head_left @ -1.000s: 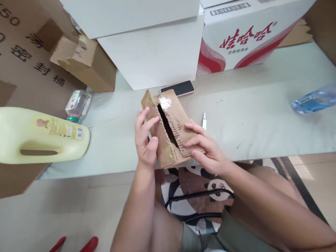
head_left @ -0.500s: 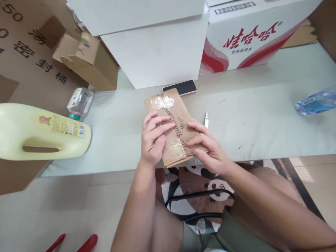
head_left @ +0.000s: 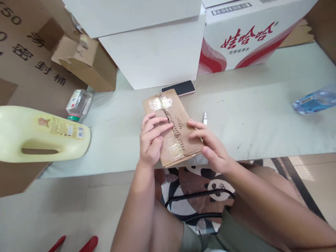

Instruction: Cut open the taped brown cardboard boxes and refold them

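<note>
A flattened brown cardboard box (head_left: 170, 134) with clear tape and a ragged seam down its middle lies at the table's front edge, its lower corner reaching over the edge. My left hand (head_left: 152, 138) rests on its left side, fingers stretched flat across the top toward the seam and thumb pointing up alongside. At the right edge is my right hand (head_left: 211, 145), fingers apart; its fingertips meet the cardboard while the thumb stands off it. Just beyond the right hand lies a small white-handled cutter (head_left: 205, 119). Behind the cardboard is a dark-screened phone (head_left: 181, 87).
White cartons (head_left: 154, 52) and a red-and-white water carton (head_left: 241, 42) stand at the back. On the left are a pale yellow jug (head_left: 65, 134), a clear bottle (head_left: 78, 104) and a torn brown box (head_left: 102, 66). A blue-labelled water bottle (head_left: 313, 99) lies at the right.
My right thumb has lifted off the cardboard's lower right corner, and the right fingers have drawn back slightly toward the edge. My left hand has stayed in place on the cardboard.
</note>
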Demonstrator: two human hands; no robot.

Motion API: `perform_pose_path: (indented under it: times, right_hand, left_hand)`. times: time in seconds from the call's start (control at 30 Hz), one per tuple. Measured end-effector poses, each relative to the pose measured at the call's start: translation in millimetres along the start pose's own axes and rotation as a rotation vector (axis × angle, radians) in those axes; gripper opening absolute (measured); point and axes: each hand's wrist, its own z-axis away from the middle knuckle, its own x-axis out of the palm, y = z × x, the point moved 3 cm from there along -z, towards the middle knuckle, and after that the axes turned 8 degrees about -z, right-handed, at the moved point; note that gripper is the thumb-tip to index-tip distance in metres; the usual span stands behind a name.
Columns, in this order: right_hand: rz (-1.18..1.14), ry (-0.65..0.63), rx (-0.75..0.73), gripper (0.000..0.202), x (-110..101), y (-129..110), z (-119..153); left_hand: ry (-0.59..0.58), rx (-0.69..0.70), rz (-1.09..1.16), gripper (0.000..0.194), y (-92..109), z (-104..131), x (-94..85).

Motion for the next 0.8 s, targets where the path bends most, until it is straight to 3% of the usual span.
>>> perform_pose_path:
  times: [0.13,0.2,0.3,0.43,0.57,0.8]
  right_hand:
    - [0.118,0.204,0.149,0.029,-14.1,9.6,-3.9]
    - [0.279,0.232,0.302,0.025,-18.7,17.1,-6.4]
    - [0.501,0.1,0.556,0.032,-18.7,26.5,-8.4]
    - [0.715,-0.059,0.727,0.041,-17.2,27.5,-10.0]
    - [0.885,-0.108,0.818,0.042,-22.2,26.0,-12.9]
    - [0.97,-0.25,0.829,0.029,-22.4,28.3,-13.5]
  left_hand:
    - [-0.005,-0.009,0.013,0.041,-0.4,0.2,-0.2]
    - [-0.003,-0.007,0.025,0.041,-0.4,0.1,-0.2]
    - [-0.016,-0.028,0.003,0.042,-0.8,-0.2,0.2]
    - [-0.02,-0.022,-0.001,0.042,0.4,-0.8,0.0]
    - [-0.024,-0.012,0.005,0.042,1.9,-1.1,-0.7]
    - [-0.031,-0.021,-0.01,0.043,1.1,-0.4,-0.3]
